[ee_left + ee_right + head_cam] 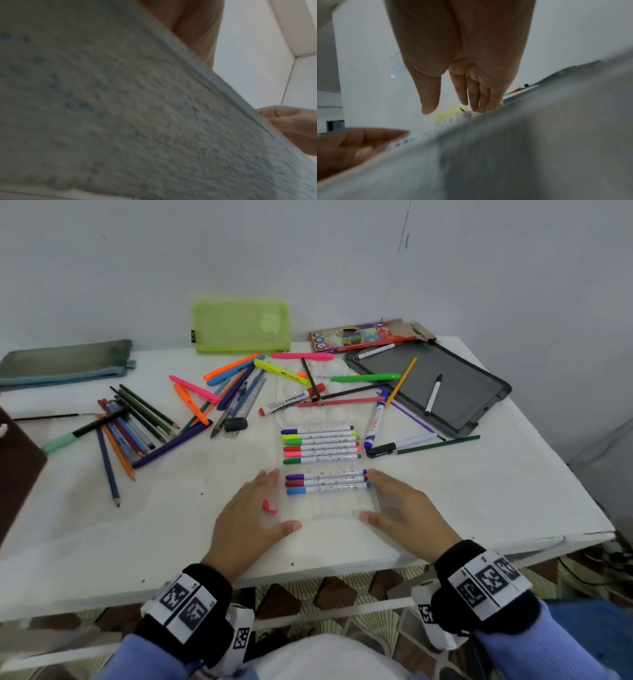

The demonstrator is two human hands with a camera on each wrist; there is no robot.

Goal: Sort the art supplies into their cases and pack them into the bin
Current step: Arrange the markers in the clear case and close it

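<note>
Head view, lower centre of the frame: the clear marker case lies between the flat, spread left hand and right hand, both holding nothing, its markers running left-right across the frame, both hands equally near.

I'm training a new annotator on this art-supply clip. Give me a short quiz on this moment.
1. True or false: the left hand grips a marker.
2. How many markers lie in the clear marker case between the hands? A) three B) six C) nine
3. Fill in: the dark slate board at the table's far right has a ____ pen lying on it.

Key
1. False: both the left hand and the right hand lie flat with straight fingers at the case's sides.
2. A: purple, red and blue; six more lie in a row just beyond.
3. White, with a black cap.
</note>
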